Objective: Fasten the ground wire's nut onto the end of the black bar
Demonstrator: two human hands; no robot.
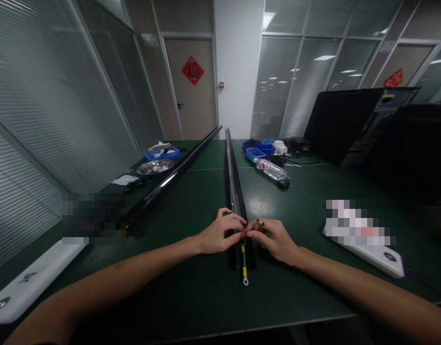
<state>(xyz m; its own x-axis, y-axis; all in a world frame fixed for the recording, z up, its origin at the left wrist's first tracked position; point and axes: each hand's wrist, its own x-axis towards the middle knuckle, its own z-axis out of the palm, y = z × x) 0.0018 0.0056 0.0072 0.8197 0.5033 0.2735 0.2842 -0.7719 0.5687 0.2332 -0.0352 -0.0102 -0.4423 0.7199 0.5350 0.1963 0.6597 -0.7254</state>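
Your left hand (220,235) and right hand (274,237) meet fingertip to fingertip over the near end of a long black rail (235,191). The left grip is pinched shut on the top of a short green-and-yellow wire (244,261), right where the wire meets the rail. The right grip is also closed, thumb and forefinger clenched on a small metal part (259,222) that pokes up just above your knuckles; what kind of part it is cannot be told. The wire hangs down toward you along the rail's end, and its silver ring terminal (245,281) lies on the green desk (191,287) just past the rail.

The rail runs straight away from you down the middle of the desk. A second black rail (170,182) lies to its left, angled, well apart at your end and close at the far end. Beyond that sit a metal bowl (155,166) and a blue tray (163,153). To the right of the centre rail lie a plastic water bottle (271,168) on its side and more blue bins (258,147). A white device (26,282) rests at the desk's near left corner, another white device (378,256) near your right forearm.
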